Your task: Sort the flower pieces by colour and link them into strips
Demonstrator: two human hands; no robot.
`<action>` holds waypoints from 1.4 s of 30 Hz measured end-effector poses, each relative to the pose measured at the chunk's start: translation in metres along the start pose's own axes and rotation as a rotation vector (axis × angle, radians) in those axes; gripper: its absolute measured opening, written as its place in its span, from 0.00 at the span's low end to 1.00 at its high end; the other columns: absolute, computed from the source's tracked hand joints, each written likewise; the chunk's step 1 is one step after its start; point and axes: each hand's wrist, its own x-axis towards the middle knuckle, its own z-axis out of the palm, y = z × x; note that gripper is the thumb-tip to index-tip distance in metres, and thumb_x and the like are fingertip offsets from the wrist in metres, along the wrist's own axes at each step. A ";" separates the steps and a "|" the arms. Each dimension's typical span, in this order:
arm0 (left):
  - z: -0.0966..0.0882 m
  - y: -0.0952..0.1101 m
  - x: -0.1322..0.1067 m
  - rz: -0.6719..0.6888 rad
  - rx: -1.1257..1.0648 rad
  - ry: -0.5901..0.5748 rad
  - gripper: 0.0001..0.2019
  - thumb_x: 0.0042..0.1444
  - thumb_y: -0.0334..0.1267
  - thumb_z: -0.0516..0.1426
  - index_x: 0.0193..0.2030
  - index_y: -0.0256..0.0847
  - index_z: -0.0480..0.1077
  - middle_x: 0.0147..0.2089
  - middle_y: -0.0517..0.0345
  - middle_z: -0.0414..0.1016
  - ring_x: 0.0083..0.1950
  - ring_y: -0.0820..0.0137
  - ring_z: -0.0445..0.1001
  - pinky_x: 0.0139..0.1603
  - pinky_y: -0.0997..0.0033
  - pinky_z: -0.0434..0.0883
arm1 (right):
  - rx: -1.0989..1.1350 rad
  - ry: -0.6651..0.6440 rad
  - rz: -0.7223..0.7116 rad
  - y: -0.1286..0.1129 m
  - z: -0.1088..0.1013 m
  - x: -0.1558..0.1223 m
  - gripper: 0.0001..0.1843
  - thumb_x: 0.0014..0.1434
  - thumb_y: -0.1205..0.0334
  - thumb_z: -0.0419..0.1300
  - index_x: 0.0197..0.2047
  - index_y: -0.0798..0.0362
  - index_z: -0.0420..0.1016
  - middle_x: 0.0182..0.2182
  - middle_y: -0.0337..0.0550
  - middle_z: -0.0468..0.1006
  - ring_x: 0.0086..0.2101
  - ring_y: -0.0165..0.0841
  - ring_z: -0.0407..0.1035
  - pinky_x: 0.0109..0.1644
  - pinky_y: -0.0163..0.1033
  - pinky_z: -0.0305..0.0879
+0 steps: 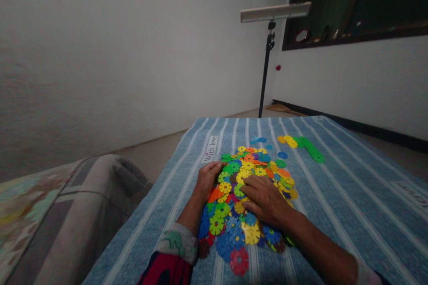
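A pile of slotted plastic snowflake discs (245, 165) in many colours lies on the blue striped cloth (160, 227). My left hand (207, 179) rests along the pile's left edge, its fingers stretched out over the discs with nothing held. Across the right side of the pile lies my right hand (265, 198), palm down and fingers apart. Discs under its palm are hidden. Closest to me, a red disc (239, 262) sits at the pile's near end. Beyond the pile, to the right, is a row of green discs (310, 149) beside yellow discs (289, 141).
Several loose blue discs (282, 155) lie past the pile. A lamp on a black stand (264, 80) rises behind the table's far edge. To the left is a cloth-covered surface (90, 213), and a pale wall (150, 53) stands behind.
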 end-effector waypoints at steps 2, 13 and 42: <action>0.000 0.000 -0.001 0.001 -0.003 -0.007 0.14 0.41 0.42 0.66 0.34 0.35 0.79 0.28 0.55 0.79 0.28 0.70 0.74 0.28 0.72 0.67 | -0.003 0.008 0.014 0.003 0.001 -0.002 0.10 0.59 0.58 0.61 0.44 0.51 0.72 0.47 0.50 0.74 0.47 0.41 0.66 0.50 0.47 0.59; 0.001 0.001 -0.002 0.019 0.047 -0.012 0.12 0.37 0.35 0.66 0.33 0.36 0.79 0.26 0.58 0.78 0.22 0.75 0.68 0.24 0.75 0.63 | -0.070 0.015 0.141 0.016 0.004 -0.009 0.12 0.62 0.52 0.56 0.35 0.52 0.70 0.34 0.44 0.74 0.36 0.36 0.65 0.40 0.41 0.56; 0.002 0.001 -0.007 0.025 -0.114 -0.084 0.22 0.32 0.27 0.67 0.39 0.38 0.73 0.47 0.51 0.78 0.44 0.62 0.78 0.45 0.63 0.72 | -0.013 -0.165 0.163 0.022 0.022 0.090 0.14 0.56 0.55 0.62 0.42 0.55 0.77 0.45 0.51 0.74 0.49 0.40 0.64 0.52 0.44 0.59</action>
